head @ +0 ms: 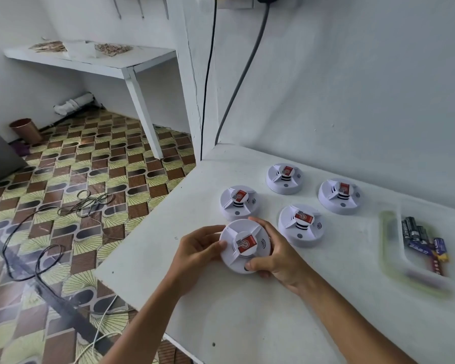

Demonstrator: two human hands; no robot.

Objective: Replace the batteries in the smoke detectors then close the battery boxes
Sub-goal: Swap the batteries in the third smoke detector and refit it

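Currently both hands hold one smoke detector (243, 245) at the lower centre of the frame, over the near-left part of the white tabletop (247, 324). Left hand (200, 249): fingers curled against the detector's left rim, thumb tip on its top face. Right hand (276, 254): wrapped round the right rim, thumb pressing the lower edge. Neither is released; both are grasping the same unit.

Detector lies face up, red label showing. Battery box not visible, so presumably on the underside. No compartment open yet, as far as can be seen.

Key relation: the disc sits between the two hands, each on opposite rims, so a flip about the left-right axis looks the natural next move. Judgement only.

Four other detectors (300, 224) rest face up just above and right of the held one, all apart from it. Batteries (423, 240) lie in a clear tray (389, 248) at the right of the frame, nearer the right hand; that hand would likely fetch them. Tray is blurred; battery count unclear.
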